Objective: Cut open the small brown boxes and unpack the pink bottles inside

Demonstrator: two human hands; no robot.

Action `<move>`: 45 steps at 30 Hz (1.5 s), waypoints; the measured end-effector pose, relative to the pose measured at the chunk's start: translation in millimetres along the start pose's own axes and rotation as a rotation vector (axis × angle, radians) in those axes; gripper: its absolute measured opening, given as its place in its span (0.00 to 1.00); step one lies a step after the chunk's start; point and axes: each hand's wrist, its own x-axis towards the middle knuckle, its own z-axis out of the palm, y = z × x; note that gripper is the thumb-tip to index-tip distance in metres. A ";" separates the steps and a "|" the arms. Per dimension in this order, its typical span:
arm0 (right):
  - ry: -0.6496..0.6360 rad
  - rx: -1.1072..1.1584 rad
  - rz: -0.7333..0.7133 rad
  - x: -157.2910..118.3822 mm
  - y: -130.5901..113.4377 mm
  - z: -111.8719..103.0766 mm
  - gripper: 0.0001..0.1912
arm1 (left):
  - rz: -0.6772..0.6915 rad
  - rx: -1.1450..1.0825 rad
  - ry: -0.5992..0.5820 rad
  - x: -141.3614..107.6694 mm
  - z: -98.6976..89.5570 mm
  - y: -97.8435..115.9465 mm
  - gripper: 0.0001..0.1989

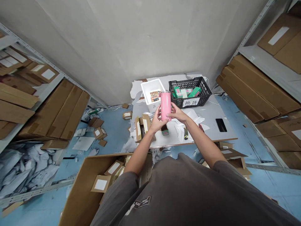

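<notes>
A pink tumbler (166,106) is held upright above the table (216,127). My left hand (157,121) wraps its lower left side, and my right hand (178,113) grips it from the right. Just below the tumbler is a small green box (165,130), partly hidden. An opened cardboard box (146,123) stands to the left of it. Behind the hands are a white bin (152,86) with small colourful packets and a black crate (202,94) holding green and pink boxes.
A yellow-black cutter (186,133), crumpled white paper and a black phone (221,125) lie on the table. A large carton (82,188) with small boxes stands at lower left. Shelves with cardboard boxes flank both sides.
</notes>
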 end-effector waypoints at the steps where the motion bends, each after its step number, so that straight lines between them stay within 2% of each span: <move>1: 0.012 -0.011 -0.001 0.0 0.9 1.6 0.61 | 0.003 0.039 0.016 -0.4 -0.5 -0.2 0.58; 5: 0.118 -0.066 -0.035 -0.7 5.6 10.1 0.64 | -0.012 0.128 0.078 -1.3 -0.2 -4.4 0.64; 10: 0.061 -0.014 -0.055 -4.5 6.7 17.1 0.62 | -0.008 -0.003 0.016 -5.8 3.6 -10.8 0.61; 14: 0.162 -0.100 -0.089 -6.6 11.9 21.2 0.64 | -0.001 0.141 0.133 -10.0 7.3 -12.5 0.62; 16: 0.158 -0.125 -0.078 -7.7 14.1 21.0 0.64 | -0.027 0.119 0.153 -10.7 6.3 -14.4 0.63; 19: 0.069 -0.061 -0.019 -8.9 15.4 19.6 0.63 | -0.066 -0.053 0.069 -10.9 2.0 -18.2 0.63; 21: 0.054 -0.027 -0.006 -8.8 16.9 20.7 0.63 | -0.072 -0.124 -0.003 -11.6 0.5 -19.1 0.62; 23: 0.103 -0.047 -0.024 -8.1 19.6 23.6 0.64 | -0.061 -0.066 0.014 -12.7 1.5 -17.7 0.62; 25: 0.176 -0.100 -0.050 -7.7 22.4 26.4 0.65 | -0.067 0.028 0.093 -14.0 3.8 -14.7 0.64; 27: 0.192 -0.132 -0.057 -8.2 23.7 27.1 0.64 | -0.096 0.019 0.131 -14.9 5.4 -12.0 0.65; 31: 0.086 -0.068 -0.003 -11.0 22.2 25.2 0.61 | -0.105 -0.144 0.035 -14.3 3.5 -10.8 0.61; 36: 0.172 -0.123 -0.069 -13.3 21.1 26.6 0.62 | -0.107 -0.012 0.040 -11.5 -0.9 -13.8 0.61; 38: 0.152 -0.145 -0.096 -14.2 19.8 25.4 0.61 | -0.107 -0.078 0.031 -11.3 -2.7 -15.2 0.62; 41: 0.069 -0.092 -0.052 -15.6 17.2 22.0 0.58 | -0.089 -0.152 -0.008 -11.9 -5.1 -16.3 0.62; 45: 0.116 -0.117 -0.059 -17.6 17.3 21.0 0.59 | -0.095 -0.063 -0.008 -14.3 -5.7 -16.8 0.63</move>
